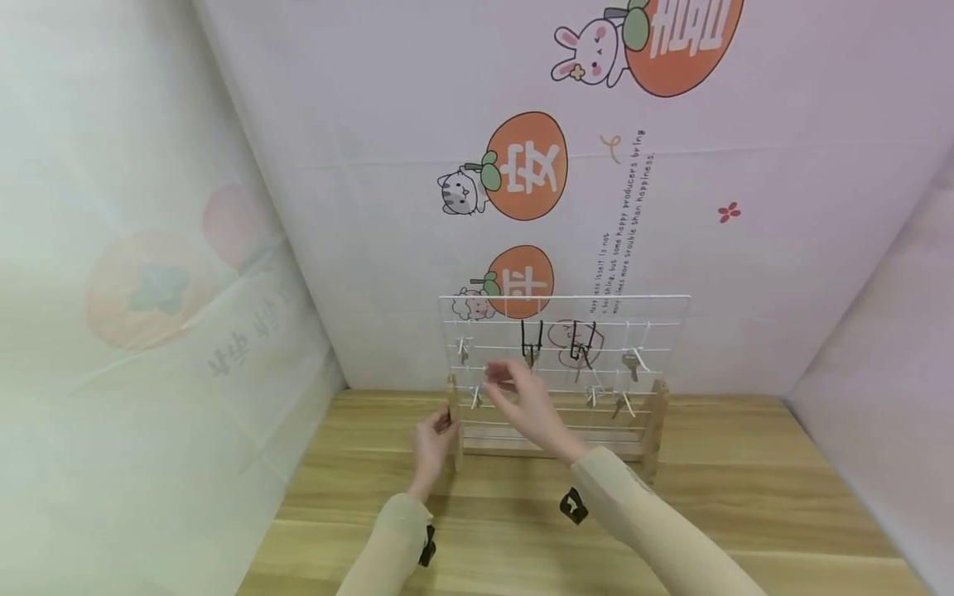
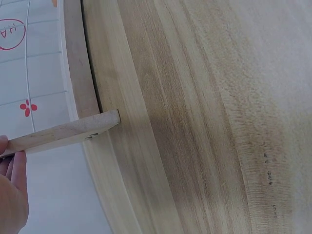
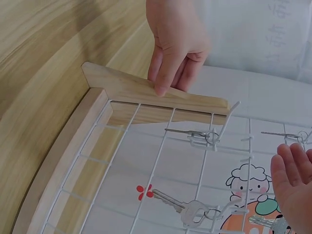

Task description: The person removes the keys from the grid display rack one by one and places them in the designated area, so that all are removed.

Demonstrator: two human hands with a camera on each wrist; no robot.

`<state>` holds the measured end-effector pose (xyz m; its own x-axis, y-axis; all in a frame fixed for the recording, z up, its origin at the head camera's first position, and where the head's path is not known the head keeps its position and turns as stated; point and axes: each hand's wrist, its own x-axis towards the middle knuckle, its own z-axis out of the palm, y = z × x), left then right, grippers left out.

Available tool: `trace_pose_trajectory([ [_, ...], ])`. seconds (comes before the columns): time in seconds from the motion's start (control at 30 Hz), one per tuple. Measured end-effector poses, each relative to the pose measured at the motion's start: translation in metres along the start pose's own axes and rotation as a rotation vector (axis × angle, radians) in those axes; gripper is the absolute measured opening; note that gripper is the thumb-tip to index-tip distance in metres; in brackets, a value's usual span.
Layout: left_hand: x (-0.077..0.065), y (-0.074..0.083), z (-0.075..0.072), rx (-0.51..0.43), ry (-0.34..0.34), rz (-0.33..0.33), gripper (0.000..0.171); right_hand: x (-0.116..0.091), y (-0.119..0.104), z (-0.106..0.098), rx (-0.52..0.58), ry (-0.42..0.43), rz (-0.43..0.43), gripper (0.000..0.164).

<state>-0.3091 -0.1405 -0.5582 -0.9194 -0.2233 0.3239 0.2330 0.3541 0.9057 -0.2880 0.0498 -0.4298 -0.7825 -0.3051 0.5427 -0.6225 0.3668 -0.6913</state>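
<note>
A white wire grid rack [image 1: 563, 296] stands on a wooden base, with metal keys hanging from its white and black hooks. My left hand [image 1: 432, 443] grips the left wooden upright [image 3: 146, 92] of the stand, thumb on one face and fingers on the other. In front of the grid's left half, my right hand [image 1: 525, 410] is raised with loosely extended fingers and holds nothing. Its fingertips [image 3: 292, 151] are close to a hanging key in the right wrist view. Another key [image 3: 192, 213] hangs from a lower white hook.
The rack stands toward the back of a wood-grain table [image 1: 522, 530]. A white printed cloth [image 1: 358, 207] rises behind it, and plain side walls flank the table. Black hooks [image 1: 532, 335] sit mid-grid, and a key [image 1: 633, 364] hangs at the right. White hooks stick out from the grid.
</note>
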Motion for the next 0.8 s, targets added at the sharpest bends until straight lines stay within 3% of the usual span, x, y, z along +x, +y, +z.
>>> trace_pose_trajectory([
  [0.43,-0.001,0.0,-0.002,0.02,0.015,0.064,0.025,0.021,-0.008,0.008,-0.008,0.016,0.057,0.033],
  [0.8,0.0,0.001,-0.001,0.018,0.002,0.058,0.027,0.039,-0.013,0.015,-0.008,0.072,0.07,0.028],
])
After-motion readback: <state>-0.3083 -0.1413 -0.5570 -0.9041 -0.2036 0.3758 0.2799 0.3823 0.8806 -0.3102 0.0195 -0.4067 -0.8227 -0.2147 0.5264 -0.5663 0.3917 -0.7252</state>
